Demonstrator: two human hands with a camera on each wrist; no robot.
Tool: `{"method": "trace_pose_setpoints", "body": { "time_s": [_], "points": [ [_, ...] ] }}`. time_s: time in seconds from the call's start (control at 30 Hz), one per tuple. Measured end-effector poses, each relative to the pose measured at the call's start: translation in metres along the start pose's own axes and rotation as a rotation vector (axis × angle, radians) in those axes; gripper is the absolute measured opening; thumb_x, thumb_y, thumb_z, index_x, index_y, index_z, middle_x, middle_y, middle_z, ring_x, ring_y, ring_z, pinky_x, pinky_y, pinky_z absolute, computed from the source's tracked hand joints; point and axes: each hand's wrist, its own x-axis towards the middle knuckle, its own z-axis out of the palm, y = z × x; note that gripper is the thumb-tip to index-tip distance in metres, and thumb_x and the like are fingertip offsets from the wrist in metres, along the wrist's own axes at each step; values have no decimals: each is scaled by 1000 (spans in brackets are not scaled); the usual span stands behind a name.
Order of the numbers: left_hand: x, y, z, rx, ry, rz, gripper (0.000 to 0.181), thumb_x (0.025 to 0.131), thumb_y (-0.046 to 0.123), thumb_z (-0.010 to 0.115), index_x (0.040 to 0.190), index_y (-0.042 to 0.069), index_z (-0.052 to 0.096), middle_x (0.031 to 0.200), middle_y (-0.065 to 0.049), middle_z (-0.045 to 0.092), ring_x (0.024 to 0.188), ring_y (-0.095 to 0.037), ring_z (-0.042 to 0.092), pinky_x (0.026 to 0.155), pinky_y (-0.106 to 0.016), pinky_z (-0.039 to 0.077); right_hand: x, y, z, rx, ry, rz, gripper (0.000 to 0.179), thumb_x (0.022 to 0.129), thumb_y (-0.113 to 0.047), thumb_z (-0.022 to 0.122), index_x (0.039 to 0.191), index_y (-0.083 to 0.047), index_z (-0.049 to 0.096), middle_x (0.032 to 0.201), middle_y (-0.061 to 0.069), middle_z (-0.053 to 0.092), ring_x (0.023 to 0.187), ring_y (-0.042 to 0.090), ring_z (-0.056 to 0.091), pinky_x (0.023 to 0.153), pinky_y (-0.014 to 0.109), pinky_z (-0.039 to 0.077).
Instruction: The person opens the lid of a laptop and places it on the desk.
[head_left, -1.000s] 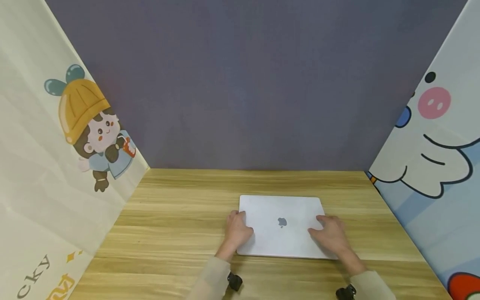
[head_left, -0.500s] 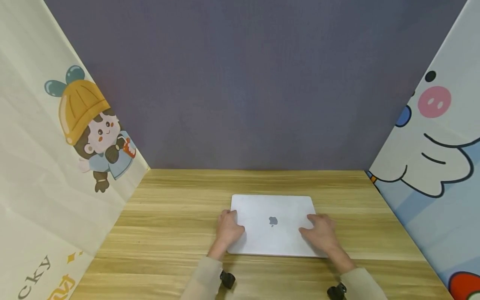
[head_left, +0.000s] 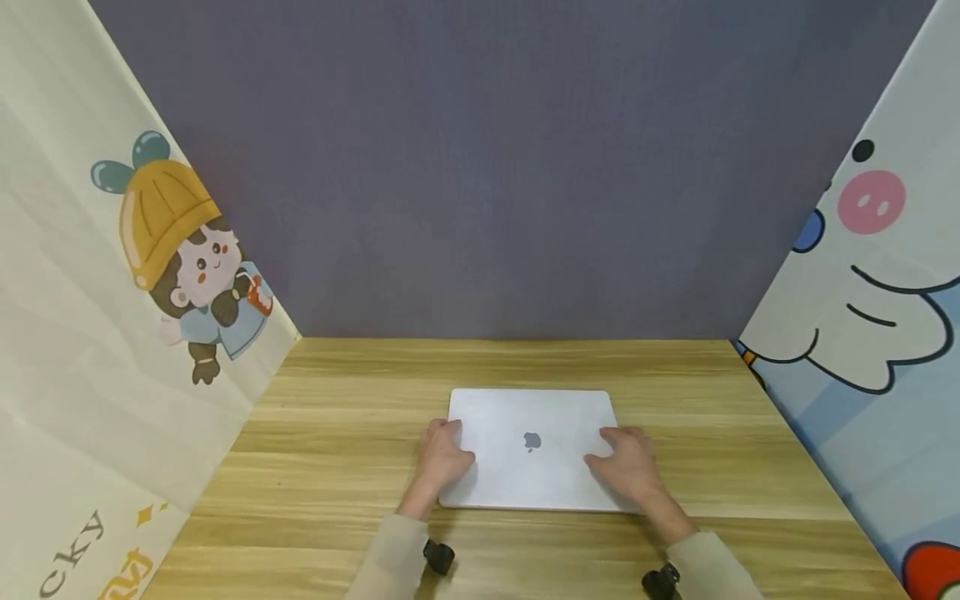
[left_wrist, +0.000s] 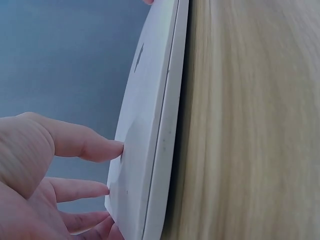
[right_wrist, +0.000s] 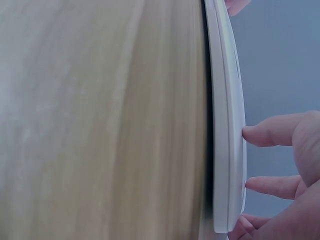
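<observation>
A closed silver laptop [head_left: 534, 475] with a dark apple logo lies flat, lid up, on the wooden table in the head view. My left hand [head_left: 441, 458] grips its left side, thumb on the lid. At the right side my right hand [head_left: 628, 462] holds it in the same way. In the left wrist view, the thumb and index fingertip touch the lid of the laptop [left_wrist: 145, 125], and the other fingers go around the side edge. The right wrist view shows the laptop [right_wrist: 227, 140] edge-on, with a dark strip under it; whether that is shadow or a gap, I cannot tell.
Wood-grain table [head_left: 337, 433] spreads around the laptop on all sides. A dark grey panel [head_left: 480, 167] stands at the back edge. Cartoon-printed sheets flank the table, a left sheet [head_left: 60, 292] and a right sheet [head_left: 900, 358]. Black wrist cameras sit under both sleeves.
Both hands and the laptop have moved together to the left across the table, further in the first half second than in the second. The grip looks the same.
</observation>
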Motion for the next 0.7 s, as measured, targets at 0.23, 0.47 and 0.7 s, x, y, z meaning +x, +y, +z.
{"method": "trace_pose_setpoints", "body": {
  "time_s": [0.23,0.47,0.7],
  "points": [
    [0,-9,-10,-7,-6,-7,67,65,-4,72,130,-14,60,131,-30,53,121,-46,47,102,-58,45,0,-8,6,23,3,-15,57,80,-19,80,126,12,63,129,35,54,124,55,43,102,67,39],
    [-1,-17,-19,-17,-22,-32,65,67,-4,71,130,-13,60,133,-30,52,124,-46,46,101,-58,47,1,-14,13,43,2,-32,56,80,-17,80,124,12,64,130,36,54,124,56,42,100,67,40],
    [1,-22,-23,-33,-39,-40,64,67,-3,73,130,-12,61,135,-30,51,124,-46,46,99,-59,49,-1,-22,15,51,-9,4,56,80,-15,79,126,13,63,131,38,50,124,56,41,98,66,43]
  ]
}}
